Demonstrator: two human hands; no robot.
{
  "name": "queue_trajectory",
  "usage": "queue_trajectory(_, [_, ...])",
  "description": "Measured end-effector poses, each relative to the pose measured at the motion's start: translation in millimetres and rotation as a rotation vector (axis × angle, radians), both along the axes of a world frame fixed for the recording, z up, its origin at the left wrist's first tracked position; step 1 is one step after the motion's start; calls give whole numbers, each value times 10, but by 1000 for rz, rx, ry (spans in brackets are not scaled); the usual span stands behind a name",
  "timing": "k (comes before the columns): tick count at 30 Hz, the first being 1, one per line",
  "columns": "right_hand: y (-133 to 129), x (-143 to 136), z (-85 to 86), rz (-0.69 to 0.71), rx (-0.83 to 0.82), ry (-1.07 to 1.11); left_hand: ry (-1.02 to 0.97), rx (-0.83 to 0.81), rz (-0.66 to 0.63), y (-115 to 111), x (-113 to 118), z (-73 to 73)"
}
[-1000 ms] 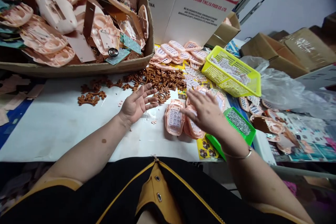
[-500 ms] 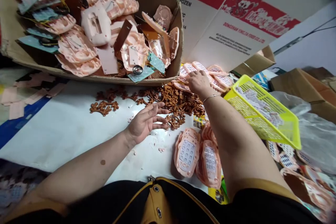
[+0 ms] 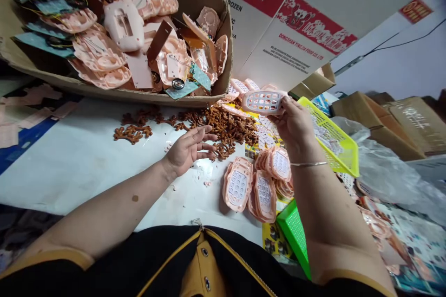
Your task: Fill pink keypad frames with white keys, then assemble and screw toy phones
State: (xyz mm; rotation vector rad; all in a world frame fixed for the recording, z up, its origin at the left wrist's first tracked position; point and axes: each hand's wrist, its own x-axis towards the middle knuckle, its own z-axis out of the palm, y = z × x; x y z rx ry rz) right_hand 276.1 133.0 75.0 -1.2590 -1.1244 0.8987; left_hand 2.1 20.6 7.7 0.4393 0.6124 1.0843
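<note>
My right hand grips a pink plastic shell with rows of keyholes by its right end, holding it up over the pile of similar shells. My left hand hovers palm inward over the white table, fingers apart and holding nothing. Just beyond its fingertips lies a heap of small brown antler-shaped pieces. Nearer my body, stacked pink shells with white keypads set in them stand beside more such stacks.
A large cardboard box of pink housings, circuit boards and wires stands at the back left. A yellow basket holds white keypads at the right. A green basket sits near my right forearm. Tall printed cartons rise behind.
My right hand has lifted a pink shell from the back pile and drawn it right and toward me. My left hand stays open in nearly the same place. The view has shifted right.
</note>
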Motion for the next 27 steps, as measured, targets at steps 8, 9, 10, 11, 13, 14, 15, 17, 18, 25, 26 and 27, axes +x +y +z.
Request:
queue_trajectory(8, [-845,-459,14,214,-45,105,49,56,13,-26,34,11])
queue_trajectory(9, [-910,-505,-2,220,-67,112,83,75,32,-12,32,-7])
queue_trajectory(10, [-967,-549,-18,223,-92,117,140,112,79,6,26,-25])
queue_trajectory(11, [-1016,-594,-33,225,-122,117,226,184,144,25,17,-43])
queue_trajectory(13, [-1100,-693,-63,225,-184,96,490,456,278,58,-5,-71])
queue_trajectory(14, [-1136,-750,-76,229,-212,79,642,641,302,69,-15,-81])
queue_trajectory(15, [-1169,-813,-87,241,-236,63,774,822,287,75,-22,-87])
queue_trajectory(17, [-1223,-947,-99,292,-254,32,916,1071,173,79,-30,-94])
queue_trajectory(18, [-1242,-1011,-97,319,-241,18,926,1120,122,80,-34,-94])
queue_trajectory(25, [-1263,-1136,14,362,31,-272,363,736,218,106,-306,97])
queue_trajectory(26, [-1267,-1133,10,387,55,-400,228,645,225,105,-364,156])
queue_trajectory(27, [-1273,-1138,-7,447,63,-555,117,549,249,103,-413,216])
